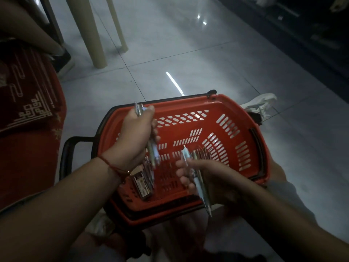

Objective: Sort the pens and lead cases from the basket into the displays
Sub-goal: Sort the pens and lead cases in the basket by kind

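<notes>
A red plastic basket (236, 118) with slotted walls sits on the floor in front of me. My left hand (135, 137) grips a bunch of pale pens (154, 152) over the basket's left side, their ends sticking out above and below the fist. Over the basket's near side, my right hand (204, 176) holds a few light blue pens (197, 183) pointing toward me. Dark lead cases (142, 183) lie in the basket's near left corner, beside more loose pens (203, 153) on the bottom.
The basket's black handle (66, 157) sticks out to the left. A red patterned cloth (28, 110) fills the left edge. Beige furniture legs (94, 35) stand at the back left. A white shoe (262, 105) lies beyond the basket. Dark shelving (311, 35) runs along the right.
</notes>
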A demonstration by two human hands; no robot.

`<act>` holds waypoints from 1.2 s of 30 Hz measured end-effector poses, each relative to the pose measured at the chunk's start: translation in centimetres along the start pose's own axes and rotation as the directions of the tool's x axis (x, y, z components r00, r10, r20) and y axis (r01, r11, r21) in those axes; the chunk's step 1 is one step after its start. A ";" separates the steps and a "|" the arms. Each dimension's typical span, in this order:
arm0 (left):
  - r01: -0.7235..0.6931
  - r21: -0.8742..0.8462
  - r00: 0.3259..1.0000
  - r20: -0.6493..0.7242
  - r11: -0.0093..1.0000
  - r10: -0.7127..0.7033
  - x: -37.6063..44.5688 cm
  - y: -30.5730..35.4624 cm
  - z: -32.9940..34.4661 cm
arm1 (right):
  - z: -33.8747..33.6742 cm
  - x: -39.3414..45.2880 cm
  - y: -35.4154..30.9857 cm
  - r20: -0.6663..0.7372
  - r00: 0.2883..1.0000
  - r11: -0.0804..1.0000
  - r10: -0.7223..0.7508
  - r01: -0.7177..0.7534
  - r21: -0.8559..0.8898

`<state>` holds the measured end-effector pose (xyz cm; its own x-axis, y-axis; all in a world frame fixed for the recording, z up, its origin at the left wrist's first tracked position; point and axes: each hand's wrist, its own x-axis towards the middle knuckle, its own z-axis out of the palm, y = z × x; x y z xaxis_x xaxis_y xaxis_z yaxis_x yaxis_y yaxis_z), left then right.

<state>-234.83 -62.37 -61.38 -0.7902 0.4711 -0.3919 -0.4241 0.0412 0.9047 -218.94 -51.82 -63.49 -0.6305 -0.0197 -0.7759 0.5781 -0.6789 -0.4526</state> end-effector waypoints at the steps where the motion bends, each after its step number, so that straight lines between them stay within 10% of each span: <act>1: -0.053 0.128 0.999 0.013 0.990 0.051 -0.3 0.2 0.0 | 0.0 0.3 -0.1 -0.022 1.000 0.997 -0.012 0.014 0.073; 4: -0.178 0.519 0.975 0.208 0.836 0.078 -1.9 -0.9 1.0 | 0.2 1.2 -0.9 -0.082 0.994 0.968 -0.078 0.095 0.234; 12: -0.251 0.623 0.899 0.434 0.741 -0.060 -2.7 -3.0 1.8 | 1.5 2.0 -2.2 -0.034 0.994 0.905 -0.105 0.110 0.410; 16: -0.189 0.653 0.887 0.434 0.733 -0.158 -1.7 -3.2 1.0 | 0.2 2.6 -3.0 -0.099 0.993 0.980 -0.069 0.086 0.181; 21: -0.453 0.863 0.883 0.468 0.225 -0.016 -1.1 -4.8 -0.8 | -5.2 4.2 -5.7 -0.472 0.856 0.977 -0.210 0.198 -0.075; 27: -0.475 0.869 0.873 0.485 0.137 -0.052 0.0 -6.5 -2.4 | -11.7 8.3 -6.6 -0.583 0.796 0.970 -0.163 0.020 -0.244; 36: -0.594 0.797 0.803 0.581 -0.109 -0.129 1.1 -8.9 -2.7 | -16.9 17.0 -5.0 -0.612 0.744 0.577 -0.268 -0.385 -0.720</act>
<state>-233.14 -64.54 -70.30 -0.3231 0.8853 -0.3343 0.8681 0.4180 0.2680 -223.76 -36.33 -81.84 -0.3067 0.6167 -0.7250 0.9494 0.1443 -0.2789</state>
